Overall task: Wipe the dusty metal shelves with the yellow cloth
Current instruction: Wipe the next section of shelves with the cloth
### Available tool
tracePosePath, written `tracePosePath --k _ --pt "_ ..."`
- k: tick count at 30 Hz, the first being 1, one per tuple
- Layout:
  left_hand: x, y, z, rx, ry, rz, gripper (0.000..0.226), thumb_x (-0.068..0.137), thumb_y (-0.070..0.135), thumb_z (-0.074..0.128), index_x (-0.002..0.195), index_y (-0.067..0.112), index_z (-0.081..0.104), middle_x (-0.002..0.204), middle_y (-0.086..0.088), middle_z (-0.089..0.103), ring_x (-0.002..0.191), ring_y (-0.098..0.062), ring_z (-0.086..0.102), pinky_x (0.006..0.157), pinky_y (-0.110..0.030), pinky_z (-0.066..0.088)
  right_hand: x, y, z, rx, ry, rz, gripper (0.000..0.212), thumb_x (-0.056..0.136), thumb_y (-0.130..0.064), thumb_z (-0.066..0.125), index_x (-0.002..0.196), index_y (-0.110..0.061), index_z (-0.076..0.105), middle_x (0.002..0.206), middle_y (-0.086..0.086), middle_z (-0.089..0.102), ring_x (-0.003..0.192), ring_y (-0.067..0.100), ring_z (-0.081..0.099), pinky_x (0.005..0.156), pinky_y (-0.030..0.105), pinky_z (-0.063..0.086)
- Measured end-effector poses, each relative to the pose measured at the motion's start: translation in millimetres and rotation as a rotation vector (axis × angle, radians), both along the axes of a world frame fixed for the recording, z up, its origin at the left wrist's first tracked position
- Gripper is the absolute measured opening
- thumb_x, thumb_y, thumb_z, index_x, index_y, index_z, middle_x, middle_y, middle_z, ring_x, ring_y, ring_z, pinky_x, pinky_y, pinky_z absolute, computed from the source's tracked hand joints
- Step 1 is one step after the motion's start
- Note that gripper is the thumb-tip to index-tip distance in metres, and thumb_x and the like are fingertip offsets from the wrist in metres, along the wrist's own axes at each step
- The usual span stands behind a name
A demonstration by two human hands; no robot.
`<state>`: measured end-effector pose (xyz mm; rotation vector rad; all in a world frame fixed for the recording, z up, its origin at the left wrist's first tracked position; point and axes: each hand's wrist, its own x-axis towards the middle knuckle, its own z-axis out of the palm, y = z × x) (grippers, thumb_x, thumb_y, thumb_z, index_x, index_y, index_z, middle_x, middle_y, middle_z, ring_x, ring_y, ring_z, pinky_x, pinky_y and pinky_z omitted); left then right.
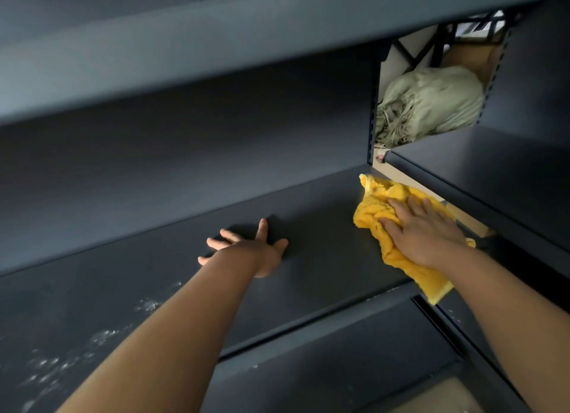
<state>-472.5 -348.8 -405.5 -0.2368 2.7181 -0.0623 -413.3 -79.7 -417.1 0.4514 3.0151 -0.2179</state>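
Yellow cloth pressed flat on the shelf by the right hand.
Its middle is hidden under that palm; its length runs from fingertips back past the wrist. The left hand is splayed empty alongside.

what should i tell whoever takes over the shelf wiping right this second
Right hand: flat on the yellow cloth, pressing it onto the shelf at its right end.
Left hand: empty, fingers spread, braced on the same shelf near the middle.
Done: the right and middle stretch looks free of dust.
Left: white dust patches at the shelf's left front; a few specks on the shelf below. Wipe leftward next.
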Motion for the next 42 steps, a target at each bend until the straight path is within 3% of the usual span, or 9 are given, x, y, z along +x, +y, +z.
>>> tracePosePath --k 11,16,23,29,31,33,36,39,42 --pt "0.8 3.0 0.2 0.037 -0.01 -0.004 0.068 0.091 0.072 0.017 0.145 0.051 -0.018 0.156 -0.024 -0.022 0.138 -0.057 -0.017 0.11 -0.07 0.005 31.4 -94.3 -1.3 -0.025 0.03 0.213 0.062 0.095 -0.061 0.01 0.151 -0.04 -0.004 0.162 -0.001 -0.004 0.149 0.024 -0.003 0.12 0.046 0.005" --pt "4.3 2.2 3.3 0.005 -0.017 -0.019 0.068 0.099 0.045 0.029 0.142 0.053 -0.023 0.157 -0.022 -0.023 0.14 -0.054 -0.018 0.105 -0.076 0.006 -20.5 -124.6 -3.3 -0.065 0.012 0.308 0.058 0.097 -0.056 0.009 0.151 -0.039 -0.003 0.162 -0.003 -0.005 0.149 0.024 -0.007 0.12 0.047 0.002" --pt "9.7 2.2 7.3 0.074 0.005 -0.01 0.064 0.093 0.069 0.015 0.145 0.051 -0.019 0.157 -0.022 -0.021 0.141 -0.053 -0.017 0.106 -0.076 0.004 -54.2 -126.5 -4.1 -0.081 0.043 0.204 0.058 0.098 -0.054 0.007 0.153 -0.036 0.003 0.162 0.0 0.0 0.149 0.028 -0.003 0.12 0.049 0.002" --pt "7.2 -0.2 10.8 0.065 0.002 -0.031 0.065 0.097 0.052 0.028 0.144 0.054 -0.018 0.158 -0.022 -0.017 0.141 -0.055 -0.011 0.107 -0.074 0.007 -16.2 -135.9 -1.0 -0.086 0.034 0.216 0.057 0.1 -0.05 0.011 0.153 -0.03 0.003 0.162 0.006 0.003 0.149 0.029 0.0 0.12 0.049 0.004" --pt "6.9 -5.1 15.0 0.071 0.018 -0.053 0.069 0.09 0.055 0.032 0.148 0.052 -0.006 0.16 -0.021 -0.003 0.143 -0.053 0.006 0.11 -0.069 0.016 1.6 -142.5 0.6 -0.101 0.006 0.225 0.059 0.099 -0.051 0.013 0.153 -0.029 0.002 0.162 0.009 0.001 0.148 0.031 -0.001 0.12 0.05 0.002" --pt "7.6 -14.2 27.5 0.117 0.021 -0.204 0.066 0.083 0.058 0.038 0.145 0.035 0.034 0.152 -0.015 0.035 0.133 -0.039 0.04 0.107 -0.055 0.035 15.0 -145.4 6.2 -0.185 -0.042 0.261 0.061 0.1 -0.051 0.018 0.153 -0.028 0.002 0.161 0.011 0.0 0.148 0.034 -0.004 0.12 0.051 0.001" --pt "22.9 -15.9 50.6 0.361 0.241 -0.302 0.027 0.089 0.026 0.047 0.113 0.022 0.058 0.125 -0.005 0.062 0.107 -0.025 0.058 0.088 -0.033 0.048 28.3 -135.8 20.8 -0.523 -0.026 0.269 0.054 0.103 -0.036 0.03 0.153 -0.025 0.015 0.16 0.009 0.017 0.147 0.031 0.013 0.119 0.044 0.015" --pt "57.6 11.8 51.4 0.472 0.326 -0.424 0.048 0.094 0.027 0.043 0.142 0.03 0.043 0.148 -0.011 0.043 0.133 -0.03 0.043 0.106 -0.038 0.039 43.4 -116.5 34.4 -0.727 0.146 0.148 0.049 0.102 -0.016 0.037 0.149 -0.026 0.031 0.147 0.006 0.042 0.131 0.027 0.044 0.105 0.035 0.038" --pt "80.8 35.1 23.1 0.267 0.224 -0.549 0.074 0.092 0.069 0.025 0.155 0.03 0.015 0.162 -0.009 -0.013 0.148 -0.03 -0.014 0.118 -0.056 -0.003 52.1 -95.7 41.4 -0.58 0.244 0.057 0.05 0.1 -0.01 0.037 0.147 -0.026 0.035 0.148 0.005 0.042 0.134 0.026 0.041 0.106 0.036 0.037"
